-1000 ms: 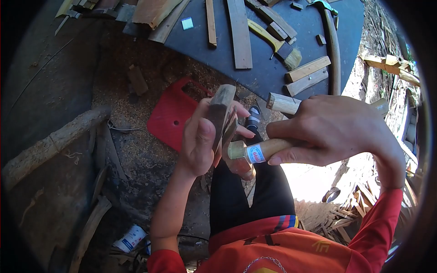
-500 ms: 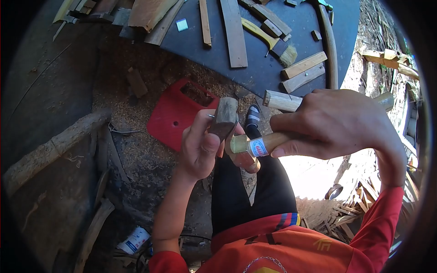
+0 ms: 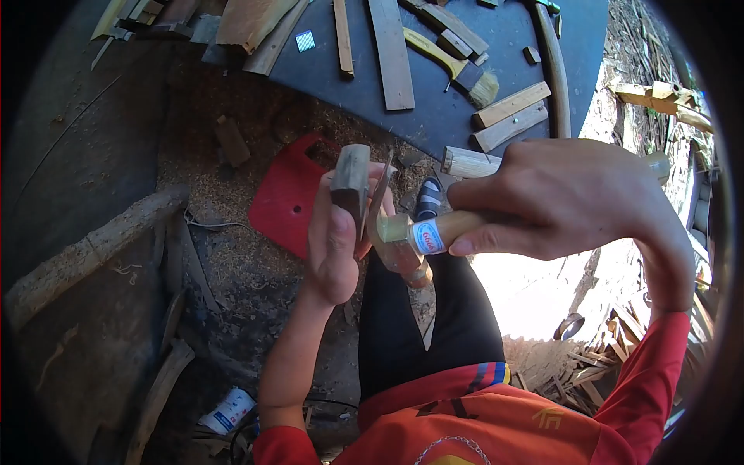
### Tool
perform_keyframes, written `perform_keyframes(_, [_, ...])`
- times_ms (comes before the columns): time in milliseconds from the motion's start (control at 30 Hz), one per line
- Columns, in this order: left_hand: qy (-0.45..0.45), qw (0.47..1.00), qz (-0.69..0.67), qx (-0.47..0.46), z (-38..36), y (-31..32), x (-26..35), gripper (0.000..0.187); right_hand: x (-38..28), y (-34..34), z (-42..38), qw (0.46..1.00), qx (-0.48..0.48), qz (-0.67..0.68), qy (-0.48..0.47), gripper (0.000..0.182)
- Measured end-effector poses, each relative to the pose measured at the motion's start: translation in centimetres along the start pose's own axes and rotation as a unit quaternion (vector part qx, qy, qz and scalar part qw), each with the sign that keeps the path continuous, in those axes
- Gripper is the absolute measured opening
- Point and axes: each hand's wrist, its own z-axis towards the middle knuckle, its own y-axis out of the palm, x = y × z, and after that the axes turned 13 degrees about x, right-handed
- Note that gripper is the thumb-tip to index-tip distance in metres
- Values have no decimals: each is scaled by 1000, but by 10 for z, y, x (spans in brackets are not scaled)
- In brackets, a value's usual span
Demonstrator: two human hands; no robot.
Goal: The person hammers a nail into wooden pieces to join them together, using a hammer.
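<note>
Near the middle, my left hand (image 3: 333, 244) grips a small dark wooden block (image 3: 351, 178), thumb against its near face. My right hand (image 3: 550, 201) is wrapped round a wooden handle with a white and red label (image 3: 428, 236). The handle ends in a pale wooden head (image 3: 397, 252), which lies just right of my left hand. A thin, flat piece (image 3: 380, 190) stands on edge between the block and the head; whether it touches either is unclear. A second thick stick (image 3: 469, 162) passes under my right hand.
The dark table (image 3: 349, 85) bears wood strips, a yellow-handled brush (image 3: 434, 51), two short wood pieces (image 3: 511, 116) and a long curved handle (image 3: 554, 77). A red plastic stool (image 3: 287, 198) stands below it. A log (image 3: 93, 248) lies at left, a white can (image 3: 229, 411) below.
My left hand has turned the block more upright and shifted it left. The thin flat piece now shows beside it. My right hand and the labelled handle have moved slightly left and up.
</note>
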Motion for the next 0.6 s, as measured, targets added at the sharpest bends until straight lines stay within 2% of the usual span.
perform_keyframes(33, [45,999,3,-20,3,1,-3,68,-1,4,2,1000,-12,-1,-6,51])
perform_keyframes(67, [23,999,-30,-23,2,1,-2,70,-3,5,2,1000,-9,1,-6,51])
perform_keyframes(333, [46,999,18,-19,2,-7,-6,68,-12,10,-2,998,10,-35,-42,49])
perform_keyframes(400, [69,997,41,-15,0,-10,-10,69,-17,7,-3,999,-4,-40,-22,48])
perform_keyframes(533, [40,994,98,-9,-15,-19,-11,74,-19,2,-4,998,-20,-58,14,49])
perform_keyframes(600, [53,993,104,-15,-16,-21,-15,73,-18,7,-4,998,-7,-59,0,49])
